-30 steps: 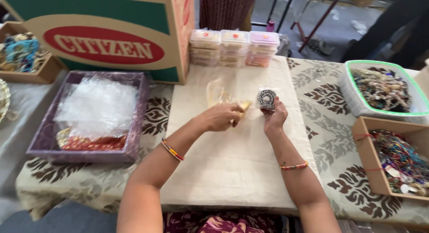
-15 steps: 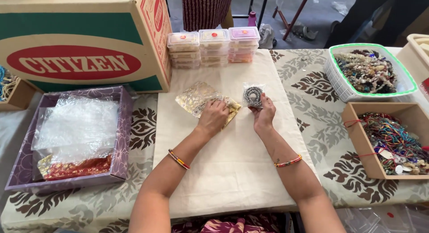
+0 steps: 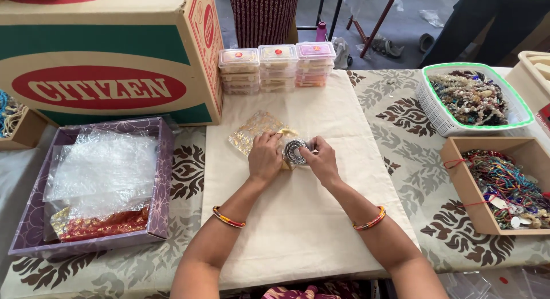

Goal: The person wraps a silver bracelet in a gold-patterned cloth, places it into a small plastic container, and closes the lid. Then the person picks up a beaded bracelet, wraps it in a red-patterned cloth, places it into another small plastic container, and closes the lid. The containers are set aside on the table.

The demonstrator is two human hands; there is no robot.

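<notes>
- A stack of silver bangles, round and glittery, sits near the middle of a plain cream cloth spread over the counter, which wears a beige covering with brown leaf patterns.
- The left hand is curled closed, fingertips pinching the bangles' left edge and resting on a sheer gold mesh pouch just behind.
- The right hand is likewise closed, gripping the bangles' right edge.
- Clear plastic boxes are stacked at the cloth's far edge.
- A purple tray holds crinkled bubble wrap.
- A white mesh basket and a wooden box hold tangled beads.
</notes>
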